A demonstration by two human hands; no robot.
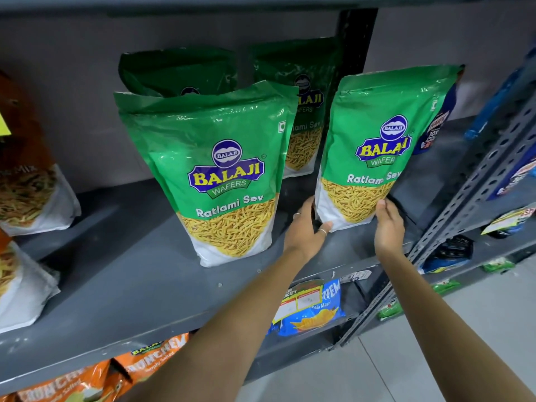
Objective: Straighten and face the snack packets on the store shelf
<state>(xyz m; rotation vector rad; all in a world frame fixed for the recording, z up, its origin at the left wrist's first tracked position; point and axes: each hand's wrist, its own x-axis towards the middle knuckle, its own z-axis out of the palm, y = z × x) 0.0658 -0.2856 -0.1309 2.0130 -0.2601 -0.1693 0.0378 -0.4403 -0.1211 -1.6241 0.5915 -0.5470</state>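
Two hands frame the base of a green Ratlami Sev packet [374, 146] on a grey store shelf [121, 285]. On the left hand [304, 227] the ringed fingers [323, 229] curl against the packet's lower left corner, thumb across the front; on the right hand [388, 227] the fingers [383, 207] lie pressed together along its lower right edge. The packet stands upright, label forward, toward the shelf's right end, just in front of a black upright post [356, 39].

A second Ratlami Sev packet [214, 169] stands well apart to the left, nearer the shelf's front, with two more green packets [179, 71] behind it. A dark blue packet [435, 126] peeks from behind the held one. Orange mix packets [26, 175] crowd the left edge, orange crisp bags [150, 358] and a blue crisp bag [310, 309] fill the shelf below, and a perforated grey rack [475, 181] of small packets stands to the right.
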